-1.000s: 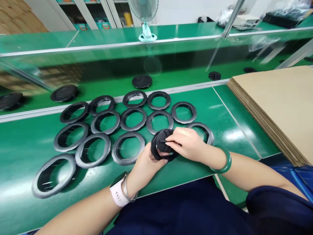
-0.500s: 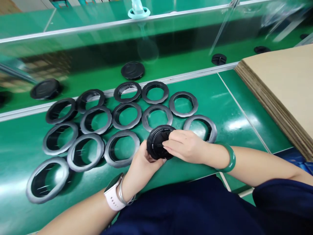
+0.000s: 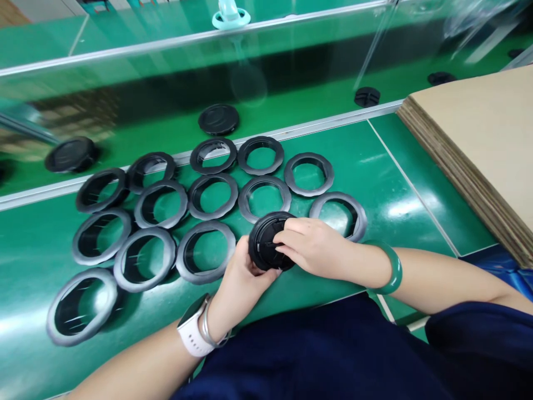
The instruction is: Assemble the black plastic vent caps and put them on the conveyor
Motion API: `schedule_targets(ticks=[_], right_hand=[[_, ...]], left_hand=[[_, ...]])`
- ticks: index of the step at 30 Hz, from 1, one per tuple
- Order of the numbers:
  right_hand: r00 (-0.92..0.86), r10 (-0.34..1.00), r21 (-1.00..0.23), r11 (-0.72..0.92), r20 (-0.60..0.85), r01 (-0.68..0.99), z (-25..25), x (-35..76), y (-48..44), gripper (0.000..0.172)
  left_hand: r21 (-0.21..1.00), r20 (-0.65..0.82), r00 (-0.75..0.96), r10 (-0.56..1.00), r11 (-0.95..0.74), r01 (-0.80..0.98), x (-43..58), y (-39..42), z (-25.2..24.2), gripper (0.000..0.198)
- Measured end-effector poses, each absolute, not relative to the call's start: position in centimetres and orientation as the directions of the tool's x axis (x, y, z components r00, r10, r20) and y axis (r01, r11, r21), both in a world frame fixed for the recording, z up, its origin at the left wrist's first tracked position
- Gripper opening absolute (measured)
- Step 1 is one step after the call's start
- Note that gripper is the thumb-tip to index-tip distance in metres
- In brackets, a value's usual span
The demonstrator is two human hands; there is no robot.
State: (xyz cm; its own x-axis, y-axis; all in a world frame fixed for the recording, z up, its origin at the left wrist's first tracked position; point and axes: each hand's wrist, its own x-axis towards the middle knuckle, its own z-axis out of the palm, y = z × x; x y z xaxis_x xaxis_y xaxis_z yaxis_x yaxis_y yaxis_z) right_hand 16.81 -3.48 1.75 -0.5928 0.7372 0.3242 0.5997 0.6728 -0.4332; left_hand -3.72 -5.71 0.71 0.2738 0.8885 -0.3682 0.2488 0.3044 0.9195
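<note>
In my left hand (image 3: pixel 245 278) is a round black plastic part (image 3: pixel 263 244), tilted up, with my fingers and thumb closed around its lower rim. My right hand (image 3: pixel 310 244) has its fingers bent and pressed together at the part's inner face, by a raised middle piece. What lies under those fingertips is hidden. Several dark rings lie beyond and to the left of my hands, among them a ring (image 3: pixel 227 261) just left of the part. Another ring (image 3: pixel 358 208) rests beyond my right wrist.
Black discs (image 3: pixel 219 119) lie on a green belt (image 3: pixel 291 108) behind a metal rail (image 3: pixel 328 123). A clear panel stands beyond, with a turquoise suction-cup-like piece (image 3: pixel 231 18) at its top. Stacked cardboard sheets (image 3: pixel 478 111) occupy the right side of the green table (image 3: pixel 383 183).
The discs on the belt have shifted slightly left. My right fingers have turned a little at the part's inner face. My left hand keeps its hold.
</note>
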Motion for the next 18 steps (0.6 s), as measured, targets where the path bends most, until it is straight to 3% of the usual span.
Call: schedule_targets(ticks=[13,15,18], right_hand=[[-0.628,0.706,-0.206,0.702,0.328,0.682,1.6,15.7,-5.0,0.042],[-0.627,0.700,-0.222,0.708,0.341,0.670,1.8,15.5,-4.9,0.040],[-0.560,0.684,-0.340,0.724,0.468,0.600,2.3,15.8,-4.4,0.031]], left_hand=[[0.913,-0.340,0.257,0.905,0.251,0.323,-3.7,-5.9,0.6,0.052],[0.916,-0.339,0.259,0.904,0.254,0.309,-3.7,-5.9,0.5,0.052],[0.940,-0.329,0.256,0.909,0.289,0.182,-3.5,-6.0,0.6,0.051]])
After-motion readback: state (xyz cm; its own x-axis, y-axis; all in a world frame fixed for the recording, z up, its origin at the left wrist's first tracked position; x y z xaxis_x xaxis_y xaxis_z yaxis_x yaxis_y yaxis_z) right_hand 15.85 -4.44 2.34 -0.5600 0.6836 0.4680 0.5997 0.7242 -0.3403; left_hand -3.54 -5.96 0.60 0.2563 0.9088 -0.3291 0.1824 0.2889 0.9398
